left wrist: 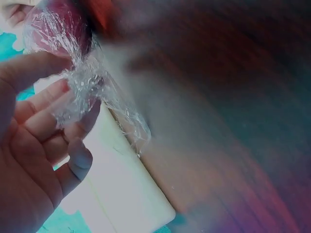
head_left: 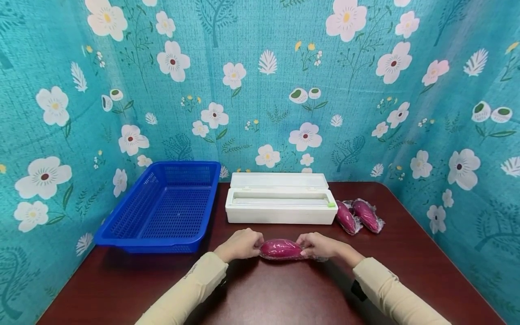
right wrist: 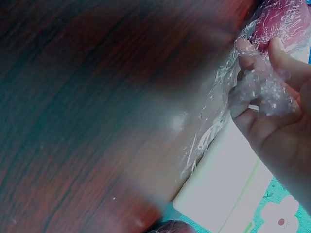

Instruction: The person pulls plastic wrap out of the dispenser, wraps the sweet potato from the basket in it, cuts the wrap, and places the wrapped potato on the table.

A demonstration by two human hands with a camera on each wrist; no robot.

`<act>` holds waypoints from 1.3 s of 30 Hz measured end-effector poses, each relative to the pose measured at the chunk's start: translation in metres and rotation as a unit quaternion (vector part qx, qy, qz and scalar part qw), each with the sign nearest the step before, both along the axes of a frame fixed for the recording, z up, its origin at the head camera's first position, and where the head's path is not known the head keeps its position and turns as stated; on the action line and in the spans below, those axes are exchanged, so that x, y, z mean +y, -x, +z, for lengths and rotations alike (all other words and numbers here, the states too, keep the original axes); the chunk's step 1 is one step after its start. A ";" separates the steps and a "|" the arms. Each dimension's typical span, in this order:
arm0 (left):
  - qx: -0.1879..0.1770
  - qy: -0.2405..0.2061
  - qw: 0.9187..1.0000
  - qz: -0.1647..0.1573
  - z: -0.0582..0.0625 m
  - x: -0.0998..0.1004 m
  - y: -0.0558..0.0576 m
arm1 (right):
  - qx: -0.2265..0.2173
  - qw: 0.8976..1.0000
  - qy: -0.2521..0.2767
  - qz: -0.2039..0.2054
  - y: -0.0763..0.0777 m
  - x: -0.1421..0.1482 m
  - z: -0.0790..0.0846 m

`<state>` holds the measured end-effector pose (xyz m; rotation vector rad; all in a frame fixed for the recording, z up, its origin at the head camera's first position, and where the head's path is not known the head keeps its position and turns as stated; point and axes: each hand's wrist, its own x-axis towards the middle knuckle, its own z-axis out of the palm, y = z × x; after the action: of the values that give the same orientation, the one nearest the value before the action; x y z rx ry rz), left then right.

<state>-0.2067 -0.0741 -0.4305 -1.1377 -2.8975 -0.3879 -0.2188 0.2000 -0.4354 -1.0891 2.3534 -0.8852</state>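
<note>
A glossy purple-red oblong vegetable (head_left: 281, 249), wrapped in cling film, lies crosswise between both hands over the table. At its left end my left hand (head_left: 241, 245) pinches the gathered cling film (left wrist: 87, 82), whose loose tail hangs past the fingers in the left wrist view. My right hand (head_left: 322, 246) grips the bunched film at the other end. In the right wrist view that hand (right wrist: 277, 126) has crumpled film between thumb and fingers, and a long strip trails off beside it. The vegetable's exact kind is unclear under the film.
Behind the hands stands a white cling film dispenser (head_left: 280, 215) with its lid raised and a green slider (head_left: 331, 204). Two similar wrapped vegetables, one (head_left: 346, 217) and another (head_left: 367, 215), lie to its right. A blue plastic basket (head_left: 162, 242) stands on the left. Flowered curtain surrounds the table.
</note>
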 end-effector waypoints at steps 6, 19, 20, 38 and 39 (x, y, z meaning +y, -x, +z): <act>0.009 0.018 1.000 0.021 0.001 0.002 -0.001 | -0.020 1.000 0.018 0.005 -0.001 0.000 0.002; -0.096 -0.081 0.991 -0.049 -0.005 0.002 0.009 | 0.143 0.988 -0.022 0.049 -0.003 -0.008 0.000; -0.101 -0.086 0.990 -0.050 -0.005 0.002 0.010 | 0.165 0.985 -0.032 0.046 -0.003 -0.008 0.000; 0.150 0.092 0.982 0.076 -0.002 0.028 -0.001 | 0.404 0.888 -0.203 -0.084 -0.019 -0.036 -0.001; 0.140 0.082 0.983 0.083 -0.002 0.028 -0.001 | 0.399 0.894 -0.186 -0.083 -0.018 -0.035 -0.003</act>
<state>-0.2055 -0.0458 -0.4327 -0.8745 -2.7833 0.0161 -0.2006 0.1652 -0.4389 -1.2430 3.1258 0.0416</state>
